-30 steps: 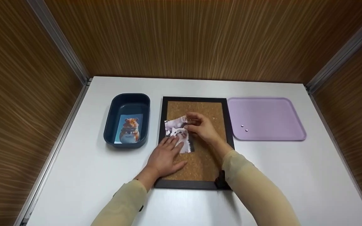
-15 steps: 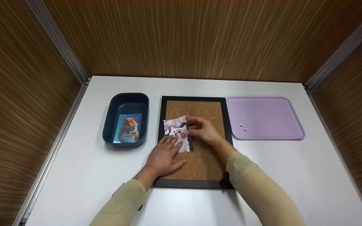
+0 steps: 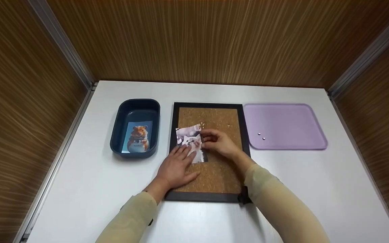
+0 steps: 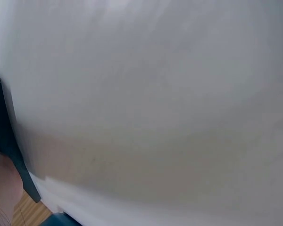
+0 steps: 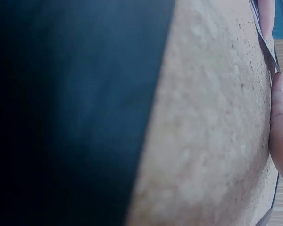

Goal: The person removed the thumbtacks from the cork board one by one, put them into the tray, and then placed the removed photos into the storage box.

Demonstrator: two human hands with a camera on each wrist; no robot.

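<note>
A photo card of a white kitten (image 3: 194,139) lies on the cork board (image 3: 214,182), toward its left side. My left hand (image 3: 174,170) rests flat with spread fingers over the card's lower left part. The fingers of my right hand (image 3: 222,143) touch the card's right edge, thumb and fingertips bent and set apart along it. In the right wrist view, a finger (image 5: 278,96) lies low over the cork, its tip at the card's edge. The left wrist view shows mainly white tabletop (image 4: 146,94); the left fingers are out of it.
A dark blue box (image 3: 114,135) on the left holds a hamster picture card (image 3: 137,138). A lilac tray (image 3: 289,126) adjoins the board's right side, with two small silvery pieces (image 3: 261,136) on it. Small bright specks (image 3: 228,126) show on the cork. Wood-grain panels surround the table.
My right hand has slid down along the card's right edge, away from the upper right corner, uncovering more of that side. The left hand stays in place on the card.
</note>
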